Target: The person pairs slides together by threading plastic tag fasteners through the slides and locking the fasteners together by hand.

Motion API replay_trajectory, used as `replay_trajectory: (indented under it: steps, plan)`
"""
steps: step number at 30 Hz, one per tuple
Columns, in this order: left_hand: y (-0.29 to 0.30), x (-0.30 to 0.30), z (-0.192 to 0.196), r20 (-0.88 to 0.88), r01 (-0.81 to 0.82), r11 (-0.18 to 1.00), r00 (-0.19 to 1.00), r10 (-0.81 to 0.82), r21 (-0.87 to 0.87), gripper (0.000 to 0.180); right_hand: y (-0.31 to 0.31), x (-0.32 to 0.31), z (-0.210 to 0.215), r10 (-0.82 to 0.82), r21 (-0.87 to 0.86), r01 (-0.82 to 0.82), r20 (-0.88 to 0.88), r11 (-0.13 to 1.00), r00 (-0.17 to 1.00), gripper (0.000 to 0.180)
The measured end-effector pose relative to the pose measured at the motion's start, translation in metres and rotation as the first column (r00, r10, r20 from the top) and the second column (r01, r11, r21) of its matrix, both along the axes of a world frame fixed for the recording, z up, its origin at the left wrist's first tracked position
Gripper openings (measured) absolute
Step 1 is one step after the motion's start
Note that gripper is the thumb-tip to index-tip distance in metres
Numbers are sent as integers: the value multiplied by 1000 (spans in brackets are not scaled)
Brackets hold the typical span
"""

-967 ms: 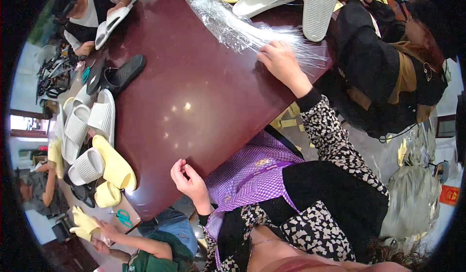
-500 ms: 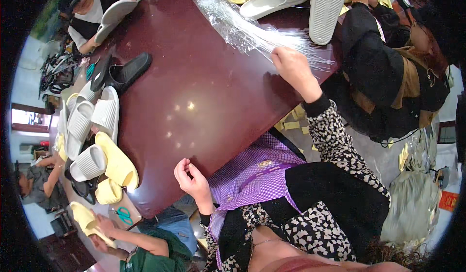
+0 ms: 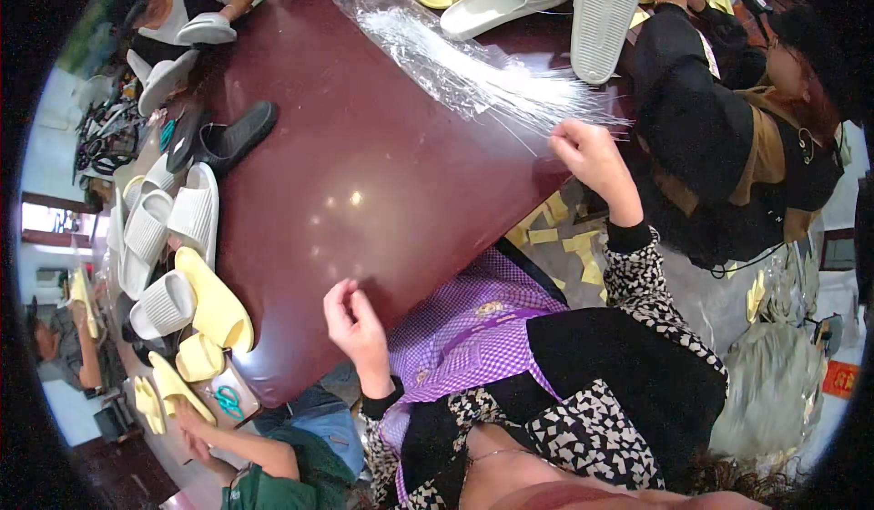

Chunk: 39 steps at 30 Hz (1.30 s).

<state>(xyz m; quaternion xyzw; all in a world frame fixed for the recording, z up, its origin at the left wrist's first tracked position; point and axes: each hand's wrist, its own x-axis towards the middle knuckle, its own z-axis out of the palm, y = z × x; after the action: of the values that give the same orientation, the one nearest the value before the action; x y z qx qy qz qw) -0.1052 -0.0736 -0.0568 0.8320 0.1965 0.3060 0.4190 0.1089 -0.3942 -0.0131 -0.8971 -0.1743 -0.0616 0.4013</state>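
Note:
My right hand [image 3: 590,162] is over the table's right edge, thumb and fingers pinched together beside the loose ends of a bundle of thin white strands [image 3: 473,68]. Whatever is in the pinch is too fine to make out. The strands fan out of a clear plastic bag [image 3: 371,5] lying on the dark red table [image 3: 300,137]. One strand sticks out of the bundle toward the near side. My left hand [image 3: 360,335] is raised at the table's near edge, fingers loosely bent and apart from the thumb, holding nothing visible.
Grey and yellow slippers [image 3: 605,18] are heaped at the far edge, more slippers [image 3: 214,300] along the left, with a black slipper [image 3: 238,137] behind. Teal scissors [image 3: 228,402] lie at lower left. Co-workers sit around; a black-sleeved person [image 3: 692,127] is close on my right.
My right hand has drawn back from the strands toward the right and nearer me. My left hand has shifted slightly left. Co-workers on the left have moved their slippers.

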Motion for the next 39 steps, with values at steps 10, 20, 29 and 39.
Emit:
replay_trajectory:
  steps: [10,20,29,39]
  plan:
    - [-90,132,40,25,522,747,813,-582,412,29,55,-19,10,269,157,-251,-102,955,958,14]
    - [-75,139,16,15,546,761,809,-587,349,10,49,-1,35,338,27,-338,27,941,941,15]
    - [-67,121,18,297,550,758,833,-467,-352,8,71,105,-32,253,-555,-39,314,831,915,26]
    - [-42,93,17,386,511,443,856,-344,-737,15,115,159,-49,189,-485,11,361,874,913,20]
